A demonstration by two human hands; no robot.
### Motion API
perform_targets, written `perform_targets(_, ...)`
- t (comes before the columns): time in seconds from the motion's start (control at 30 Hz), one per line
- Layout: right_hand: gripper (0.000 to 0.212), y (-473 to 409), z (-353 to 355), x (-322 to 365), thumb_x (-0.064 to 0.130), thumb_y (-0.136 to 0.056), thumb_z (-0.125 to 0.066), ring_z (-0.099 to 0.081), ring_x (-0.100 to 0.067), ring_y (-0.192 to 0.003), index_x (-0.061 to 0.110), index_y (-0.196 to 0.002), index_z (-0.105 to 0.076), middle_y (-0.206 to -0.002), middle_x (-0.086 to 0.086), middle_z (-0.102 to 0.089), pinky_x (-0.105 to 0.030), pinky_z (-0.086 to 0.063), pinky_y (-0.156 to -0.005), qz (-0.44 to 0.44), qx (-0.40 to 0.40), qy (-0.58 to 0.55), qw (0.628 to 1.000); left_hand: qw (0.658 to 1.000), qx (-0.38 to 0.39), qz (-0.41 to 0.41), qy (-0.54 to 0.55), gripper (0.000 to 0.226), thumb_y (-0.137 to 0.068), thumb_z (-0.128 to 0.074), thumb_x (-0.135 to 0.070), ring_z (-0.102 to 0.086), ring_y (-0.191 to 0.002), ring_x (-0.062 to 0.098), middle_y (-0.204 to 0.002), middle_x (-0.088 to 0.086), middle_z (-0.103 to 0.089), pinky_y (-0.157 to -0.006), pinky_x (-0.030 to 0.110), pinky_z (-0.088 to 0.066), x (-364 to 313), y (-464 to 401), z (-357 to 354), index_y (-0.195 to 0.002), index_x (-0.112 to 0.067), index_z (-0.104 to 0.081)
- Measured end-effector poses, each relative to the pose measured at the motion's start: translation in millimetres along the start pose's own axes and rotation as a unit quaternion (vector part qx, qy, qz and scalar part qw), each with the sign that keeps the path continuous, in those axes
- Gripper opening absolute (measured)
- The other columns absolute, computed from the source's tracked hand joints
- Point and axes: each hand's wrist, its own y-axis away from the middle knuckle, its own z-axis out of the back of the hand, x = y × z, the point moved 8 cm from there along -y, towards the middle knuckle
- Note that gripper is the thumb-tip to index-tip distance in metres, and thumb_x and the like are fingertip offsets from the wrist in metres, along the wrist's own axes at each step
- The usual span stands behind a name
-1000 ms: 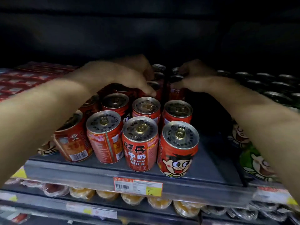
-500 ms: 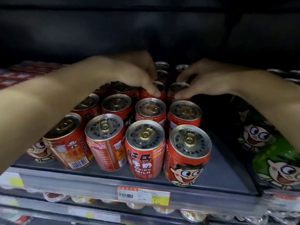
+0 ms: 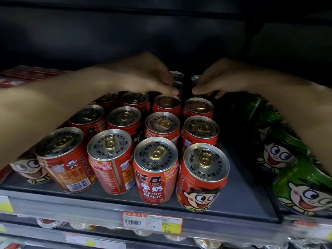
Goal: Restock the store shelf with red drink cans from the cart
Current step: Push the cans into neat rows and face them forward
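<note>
Right of cans (image 3: 156,141), bare shelf (image 3: 239,177).

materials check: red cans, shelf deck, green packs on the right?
Red cans: likely metal, from the ribbed walls, silvery matte lids and gold pull tabs; glossy red printed coat. Shelf deck: smooth matte grey, painted metal or plastic, cannot tell which. Green packs: glossy printed film, judging by the sheen.

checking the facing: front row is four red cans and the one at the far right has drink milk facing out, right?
Not quite. The head view shows four red cans in front, but DRINK MILK faces out on the third can from the left; the far-right can shows a cartoon face.
</note>
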Motion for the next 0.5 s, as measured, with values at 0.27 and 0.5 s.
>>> perform_targets(0.27,0.054,-39.5,22.4,-25.4,0.032,-0.077,-0.084,-0.056,-0.016,-0.112,0.018,-0.125,-0.064,-0.119,-0.002,-0.06,-0.026,-0.04,-0.086,0.003,-0.153,0.019,0.988,0.996,0.006,-0.006,-0.088,0.049,-0.083,-0.072,-0.043,-0.058,-0.112,0.011,-0.126,-0.002,-0.064,-0.095,0.029,-0.048,7.3,-36.1,-13.7,-0.125,-0.018,-0.063)
perform_targets(0.5,0.075,-49.1,10.2,-38.8,0.033,-0.082,-0.08,-0.051,-0.02,-0.129,0.009,-0.146,-0.047,-0.145,-0.007,-0.052,-0.024,-0.036,-0.094,-0.019,-0.1,-0.013,0.995,0.992,0.011,0.01,-0.122,0.057,-0.078,-0.075,-0.047,-0.061,-0.108,0.016,-0.123,0.001,-0.066,-0.094,0.036,-0.051,11.0,-48.5,-12.4,-0.124,-0.014,-0.064)
